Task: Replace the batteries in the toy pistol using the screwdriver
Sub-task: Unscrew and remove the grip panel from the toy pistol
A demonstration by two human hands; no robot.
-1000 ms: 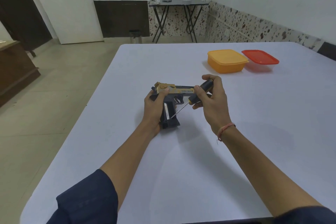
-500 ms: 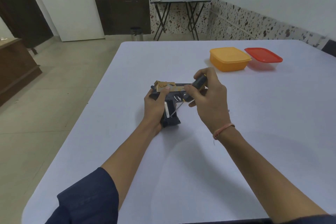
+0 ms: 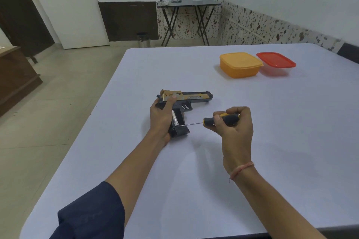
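A gold and black toy pistol lies on its side on the white table, barrel pointing right. My left hand grips its rear and handle. The handle's battery compartment is open and a silver battery shows inside. My right hand holds a screwdriver with a black and yellow handle. Its thin shaft lies almost level, and the tip touches the lower end of the open handle near the battery.
An orange lidded box and a clear box with a red lid stand side by side at the table's far right. The table's left edge drops to a tiled floor. A folding table stands by the far wall.
My right hand has swung down and to the right with the screwdriver, from over the pistol's trigger area to beside the handle. The shaft has turned from steep to almost level. The left hand stays.
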